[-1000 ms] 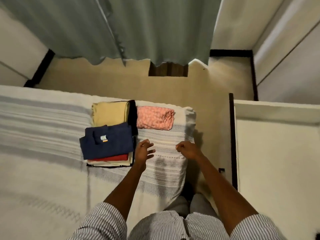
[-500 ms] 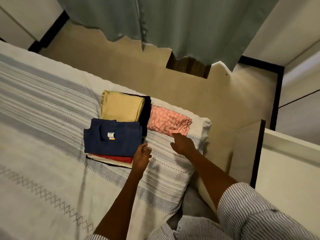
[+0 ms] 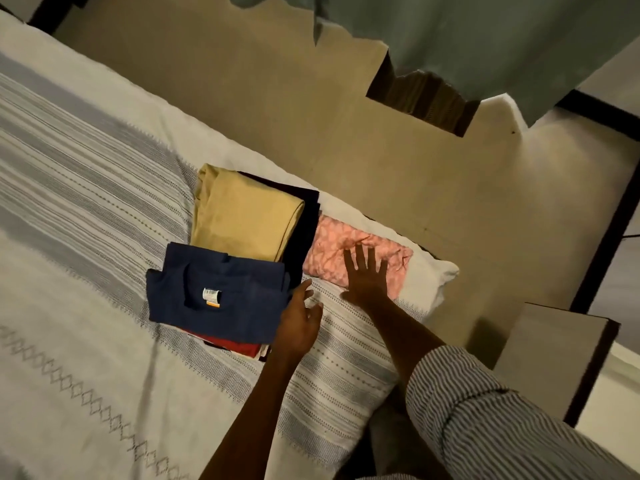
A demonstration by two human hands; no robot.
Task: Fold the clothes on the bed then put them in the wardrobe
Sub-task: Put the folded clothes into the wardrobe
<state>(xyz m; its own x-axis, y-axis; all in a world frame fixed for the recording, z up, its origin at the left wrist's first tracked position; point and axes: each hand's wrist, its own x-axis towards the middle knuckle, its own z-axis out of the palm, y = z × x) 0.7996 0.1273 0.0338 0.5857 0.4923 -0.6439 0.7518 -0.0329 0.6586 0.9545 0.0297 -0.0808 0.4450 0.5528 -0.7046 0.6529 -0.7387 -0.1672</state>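
Note:
Folded clothes lie near the corner of the bed. A navy shirt tops a stack with a red piece under it. Behind it lies a folded tan garment on a dark one. To the right sits a folded pink patterned garment. My right hand lies flat on the pink garment with fingers spread. My left hand hovers at the right edge of the navy stack, fingers relaxed, holding nothing.
The bed's white and grey striped cover ends at a corner by the tan floor. A green curtain hangs at the back. A white door with a dark edge stands open on the right.
The view swung left and tilted. My right hand moved forward from the bedspread onto the pink garment and spread flat. My left hand stayed by the navy stack.

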